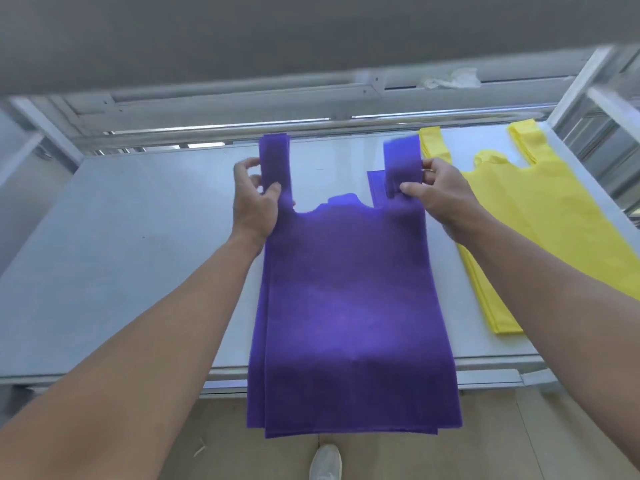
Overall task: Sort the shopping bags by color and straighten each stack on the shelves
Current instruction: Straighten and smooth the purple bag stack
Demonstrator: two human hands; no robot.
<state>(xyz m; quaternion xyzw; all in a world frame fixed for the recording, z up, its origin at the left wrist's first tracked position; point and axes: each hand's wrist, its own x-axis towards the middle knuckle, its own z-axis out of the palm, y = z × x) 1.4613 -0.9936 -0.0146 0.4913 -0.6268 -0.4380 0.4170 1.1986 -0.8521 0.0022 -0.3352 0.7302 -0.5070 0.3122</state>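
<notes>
A stack of purple shopping bags lies in the middle of the grey shelf, its bottom end hanging over the front edge. My left hand pinches the left handle strap of the stack. My right hand pinches the right handle strap, which is lifted and blurred. A stack of yellow shopping bags lies flat on the shelf to the right, partly covered by my right forearm.
An upper shelf board hangs low over the work area. Metal rails and uprights frame the back and sides. Crumpled clear plastic lies behind the rails. My white shoe stands on the tan floor below.
</notes>
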